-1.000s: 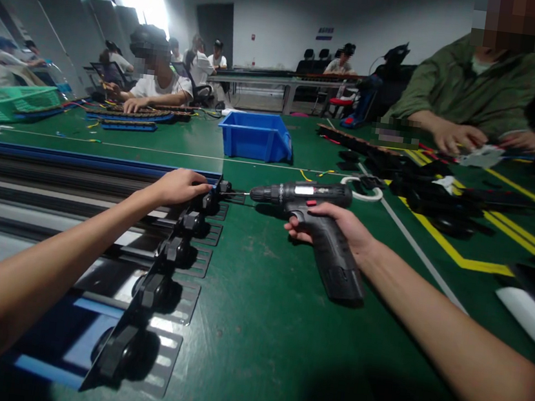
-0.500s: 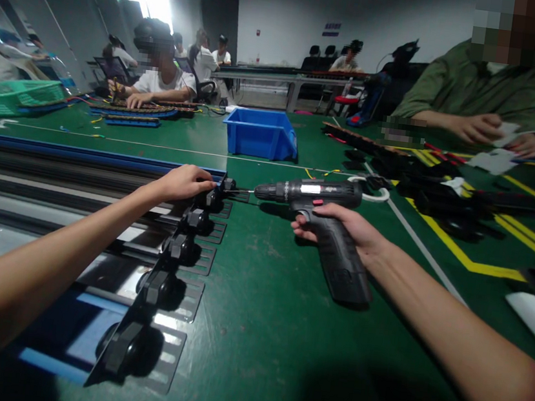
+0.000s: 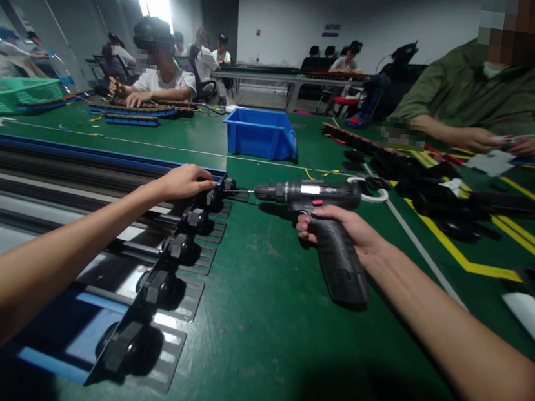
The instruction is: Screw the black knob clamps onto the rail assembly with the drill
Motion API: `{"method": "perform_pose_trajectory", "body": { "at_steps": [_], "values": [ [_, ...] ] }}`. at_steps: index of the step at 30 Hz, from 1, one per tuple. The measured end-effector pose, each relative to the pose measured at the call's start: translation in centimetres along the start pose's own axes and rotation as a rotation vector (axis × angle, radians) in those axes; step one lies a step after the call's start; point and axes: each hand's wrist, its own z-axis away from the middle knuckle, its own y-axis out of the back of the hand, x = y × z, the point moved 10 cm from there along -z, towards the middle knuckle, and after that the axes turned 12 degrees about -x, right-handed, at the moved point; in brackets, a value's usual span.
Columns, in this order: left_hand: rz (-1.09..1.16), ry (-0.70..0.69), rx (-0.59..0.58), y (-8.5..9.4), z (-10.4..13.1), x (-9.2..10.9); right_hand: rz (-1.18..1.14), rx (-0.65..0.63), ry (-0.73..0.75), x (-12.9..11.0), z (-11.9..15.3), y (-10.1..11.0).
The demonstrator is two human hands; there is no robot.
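My right hand [image 3: 337, 228] is wrapped around the grip of a black cordless drill [image 3: 331, 197], with the fingers near its trigger. The drill points left, and its thin bit [image 3: 244, 191] reaches the end of the farthest long bar [image 3: 169, 166]. My left hand [image 3: 186, 181] is closed over that bar's end, its fingertips beside the bit; their undersides are hidden. Several bars lie side by side, each ending in a dark slotted end plate [image 3: 164, 360] with a black cable gland [image 3: 125, 347]. The exact contact at the bit's tip is too small to make out.
Beyond the drill stands a blue bin [image 3: 260, 134]. A green basket [image 3: 11, 97] sits at far left. Dark parts [image 3: 453, 200] and wires lie at right, before a person in a green sleeve [image 3: 438, 85]. Another person [image 3: 165, 77] works across the green table [image 3: 248, 354].
My left hand and the bit hold their places. My right hand and the drill's handle have shifted very slightly. At right, the green-sleeved person's hands have moved.
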Motion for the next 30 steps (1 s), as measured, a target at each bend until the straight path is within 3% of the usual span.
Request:
{"method": "perform_pose_trajectory", "body": {
  "at_steps": [13,18,30],
  "values": [
    [0.022,0.032,-0.001,0.07,0.03,-0.02,0.032,0.029,0.015,-0.06,0.07,-0.24],
    [0.014,0.046,-0.004,0.09,0.08,-0.07,0.044,0.105,0.071,-0.53,0.24,0.54],
    [0.037,0.013,-0.015,-0.09,-0.09,-0.06,0.069,0.098,0.046,-0.31,0.32,-0.01]
  ]
}}
